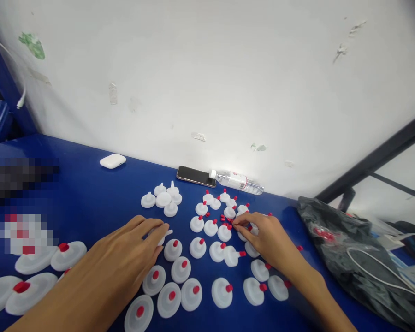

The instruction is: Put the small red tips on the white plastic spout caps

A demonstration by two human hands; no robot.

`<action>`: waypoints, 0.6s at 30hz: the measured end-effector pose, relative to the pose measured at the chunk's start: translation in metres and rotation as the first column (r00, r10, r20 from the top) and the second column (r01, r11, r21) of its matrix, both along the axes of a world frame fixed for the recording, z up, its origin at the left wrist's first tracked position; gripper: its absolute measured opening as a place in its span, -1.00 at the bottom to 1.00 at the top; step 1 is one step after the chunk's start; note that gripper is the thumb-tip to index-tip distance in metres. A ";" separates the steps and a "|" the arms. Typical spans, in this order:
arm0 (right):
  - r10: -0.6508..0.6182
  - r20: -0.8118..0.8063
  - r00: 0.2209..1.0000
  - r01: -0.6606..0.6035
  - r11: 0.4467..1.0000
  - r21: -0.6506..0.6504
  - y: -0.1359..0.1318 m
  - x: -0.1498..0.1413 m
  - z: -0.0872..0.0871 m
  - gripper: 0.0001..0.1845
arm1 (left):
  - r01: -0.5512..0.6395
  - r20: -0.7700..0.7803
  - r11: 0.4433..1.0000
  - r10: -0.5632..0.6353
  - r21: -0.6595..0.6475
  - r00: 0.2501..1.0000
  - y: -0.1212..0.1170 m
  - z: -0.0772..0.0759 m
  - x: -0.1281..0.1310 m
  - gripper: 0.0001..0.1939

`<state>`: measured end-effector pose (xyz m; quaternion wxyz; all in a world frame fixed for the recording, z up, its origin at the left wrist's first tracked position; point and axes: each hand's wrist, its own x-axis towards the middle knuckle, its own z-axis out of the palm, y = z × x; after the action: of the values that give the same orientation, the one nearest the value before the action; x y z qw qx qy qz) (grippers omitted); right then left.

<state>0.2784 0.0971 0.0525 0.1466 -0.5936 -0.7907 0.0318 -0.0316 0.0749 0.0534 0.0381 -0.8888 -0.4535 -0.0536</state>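
Note:
My left hand is closed around a white plastic nozzle lid, whose bare spout sticks out past the fingertips toward the right. My right hand reaches to a small pile of loose red caps, thumb and forefinger pinched on one red tip cap. Round white lids with red-capped spouts, such as this lid, stand or lie tilted around both hands. Beyond the left hand sits a cluster of white lids without red tips.
Along the wall lie a phone, a clear water bottle and a white earbud case. A dark plastic bag with a white cable covers the right side of the blue table. More capped lids lie at the left.

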 end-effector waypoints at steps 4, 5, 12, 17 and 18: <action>0.038 -0.003 0.999 -0.038 0.999 0.001 -0.001 0.000 0.001 -0.84 | -0.005 -0.032 1.000 0.005 0.010 0.999 0.001 -0.002 -0.003 -0.33; 0.044 0.002 0.999 -0.044 0.999 0.001 -0.001 0.001 0.002 -0.85 | -0.010 -0.028 1.000 0.010 0.010 1.000 0.001 -0.001 -0.003 -0.33; 0.054 0.056 0.997 -0.055 0.998 0.015 -0.001 0.000 0.001 -0.83 | -0.077 -0.107 0.991 0.066 -0.108 0.992 -0.002 0.016 0.004 -0.29; 0.091 0.089 0.992 -0.093 0.995 0.028 -0.001 -0.001 0.001 -0.81 | -0.072 -0.081 0.993 0.064 -0.097 0.995 0.000 0.017 0.004 -0.30; 0.098 0.095 0.991 -0.101 0.994 0.030 -0.001 -0.002 0.001 -0.81 | -0.071 -0.076 0.993 0.064 -0.095 0.995 0.001 0.015 0.004 -0.32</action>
<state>0.2764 0.0960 0.0536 0.1181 -0.5516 -0.8257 -0.0023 -0.0275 0.0761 0.0686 0.0127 -0.8752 -0.4836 0.0023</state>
